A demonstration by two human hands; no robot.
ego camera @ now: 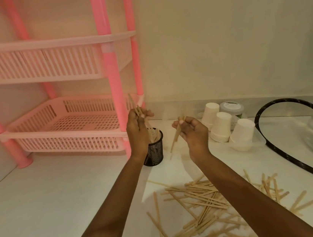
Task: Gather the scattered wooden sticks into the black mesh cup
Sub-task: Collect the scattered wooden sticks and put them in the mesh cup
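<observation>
Wooden sticks [206, 201]: most lie scattered by the front edge of the counter [52, 191], right of middle; some stand in the cup
Black mesh cup [154, 152]: upright mid-counter, just beside a leg of the pink rack [114, 84]
Left hand [137, 130]: above the cup, fingers curled round a few sticks
Right hand [193, 133]: right of the cup, pinching several sticks
Paper cups [222, 127]: upside down near the back edge

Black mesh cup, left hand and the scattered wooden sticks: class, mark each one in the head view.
black mesh cup [154, 152], head view, on its mesh side wall.
left hand [137, 133], head view, on the hand's middle.
scattered wooden sticks [200, 192], head view, middle of the pile.
</observation>
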